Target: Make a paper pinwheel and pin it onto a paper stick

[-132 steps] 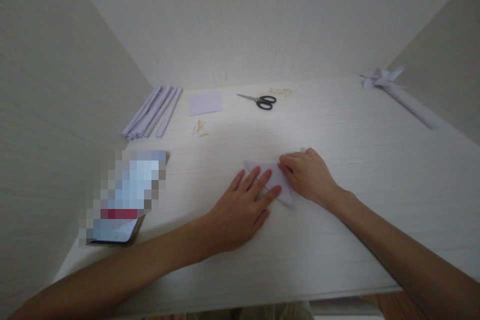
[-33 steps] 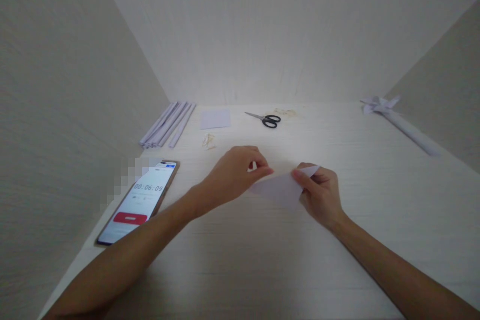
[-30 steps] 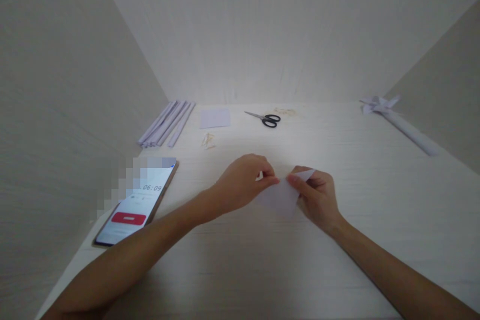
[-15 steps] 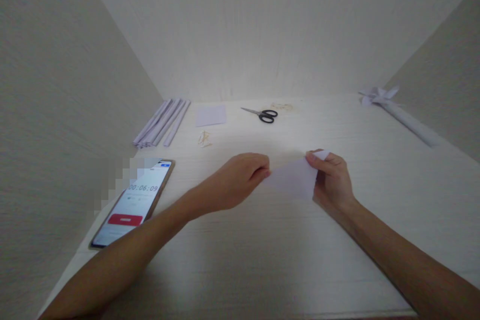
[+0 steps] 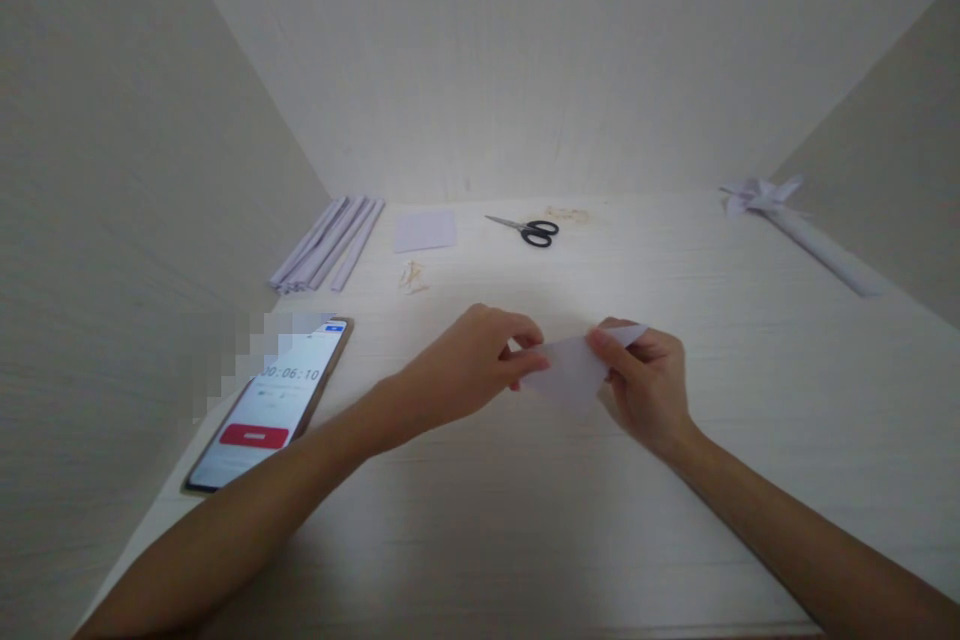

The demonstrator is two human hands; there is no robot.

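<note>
A small piece of thin white paper (image 5: 566, 375) is held above the table between my two hands. My left hand (image 5: 487, 360) pinches its left side between thumb and fingers. On the other side, my right hand (image 5: 649, 375) grips the paper with the thumb on top, and a pointed corner sticks out past the thumb. The paper's lower edge is faint against the pale table. Beyond the hands lie black-handled scissors (image 5: 536, 232), their blades pointing left.
Several rolled paper tubes (image 5: 326, 245) lie at the back left, beside flat square paper (image 5: 425, 230). Thin tan pieces (image 5: 412, 277) lie nearer. A phone (image 5: 277, 405) showing a timer rests by my left forearm. A paper pinwheel on a tube (image 5: 821, 250) lies back right.
My right hand has moved left, closer to my left hand, and the paper between them spans less. My left hand's thumb and index finger have parted slightly in their hold. The timer advanced one second.
</note>
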